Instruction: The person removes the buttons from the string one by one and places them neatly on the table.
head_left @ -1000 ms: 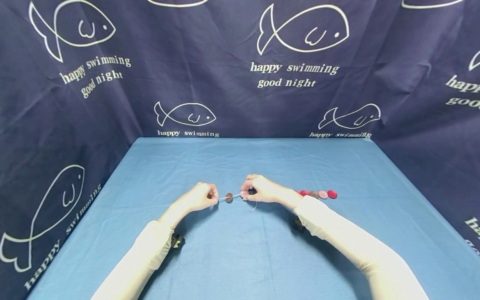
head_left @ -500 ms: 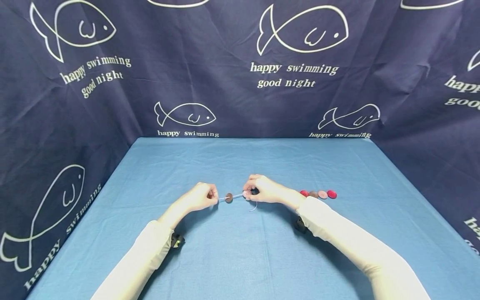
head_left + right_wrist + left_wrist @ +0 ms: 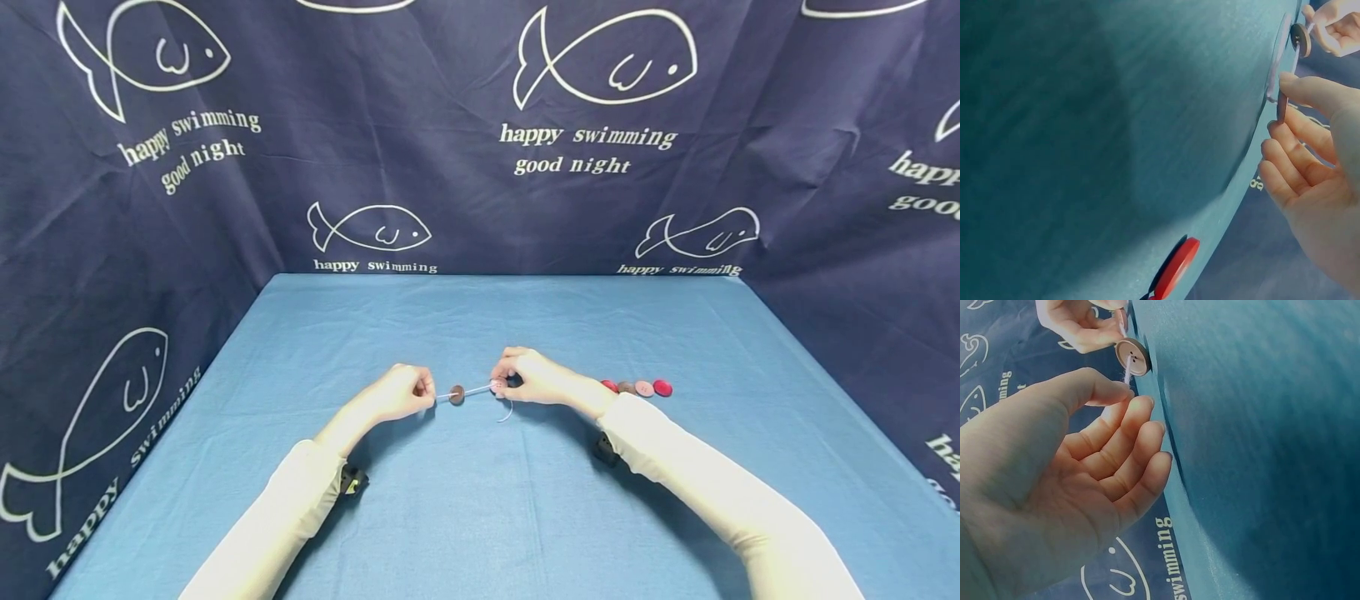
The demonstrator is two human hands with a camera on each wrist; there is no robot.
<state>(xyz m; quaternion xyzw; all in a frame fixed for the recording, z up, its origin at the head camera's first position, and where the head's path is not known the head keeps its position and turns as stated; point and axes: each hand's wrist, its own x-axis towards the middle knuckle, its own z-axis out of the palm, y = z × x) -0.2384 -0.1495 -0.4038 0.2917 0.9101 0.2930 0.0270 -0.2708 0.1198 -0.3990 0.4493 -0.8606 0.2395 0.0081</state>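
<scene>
My left hand [image 3: 405,393] pinches one end of a pale string [image 3: 477,390] between thumb and index finger. A brown button [image 3: 457,395] is threaded on the string, a little to the right of those fingertips; its holes show in the left wrist view, with the string passing through one. My right hand [image 3: 536,377] pinches a pink button [image 3: 498,386] by its edges. The string runs taut between the hands up to the pink button, and its loose tail [image 3: 1275,59] curves down over the blue cloth.
To the right of my right hand, a row of buttons lies on the blue tablecloth [image 3: 450,500]: a red button [image 3: 610,387], a brown one, a pink one [image 3: 644,388] and another red one [image 3: 662,387]. A dark fish-print curtain [image 3: 480,200] encloses the back and sides.
My right hand has shifted slightly to the right with the pink button, widening the gap to the brown one. My left hand stays almost still.
</scene>
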